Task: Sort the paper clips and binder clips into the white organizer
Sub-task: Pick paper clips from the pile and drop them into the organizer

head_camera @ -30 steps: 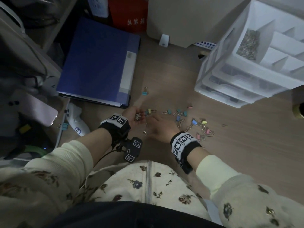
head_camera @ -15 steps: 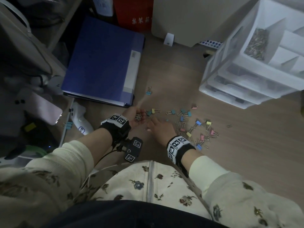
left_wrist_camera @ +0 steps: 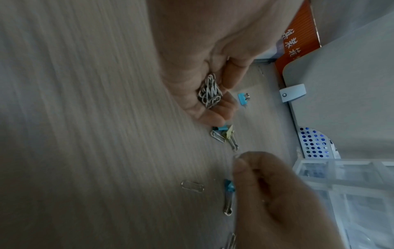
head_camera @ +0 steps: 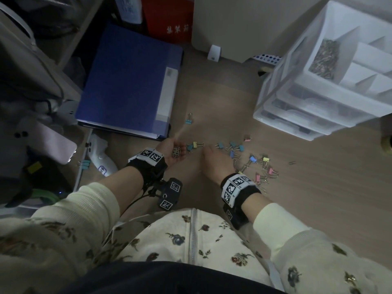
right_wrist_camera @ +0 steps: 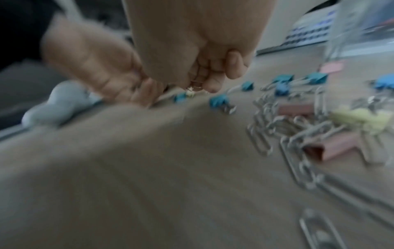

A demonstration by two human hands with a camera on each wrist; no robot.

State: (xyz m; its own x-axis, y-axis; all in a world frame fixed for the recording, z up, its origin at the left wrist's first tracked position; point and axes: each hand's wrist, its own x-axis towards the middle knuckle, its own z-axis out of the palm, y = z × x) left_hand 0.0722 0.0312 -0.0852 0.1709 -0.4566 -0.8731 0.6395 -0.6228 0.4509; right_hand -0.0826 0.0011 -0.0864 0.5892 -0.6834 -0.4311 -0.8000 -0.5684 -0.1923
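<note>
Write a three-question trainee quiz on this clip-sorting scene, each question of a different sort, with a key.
1. True or false: the left hand holds a bunch of paper clips in its cupped palm.
2. Multiple choice: what already lies in a top compartment of the white organizer? A) coloured binder clips B) silver paper clips C) nothing
3. Fill in: the right hand pinches a single ____ between its fingers.

Key: 1 true; 2 B; 3 paper clip.

R wrist view blurred; white organizer [head_camera: 331, 66] cropped.
</note>
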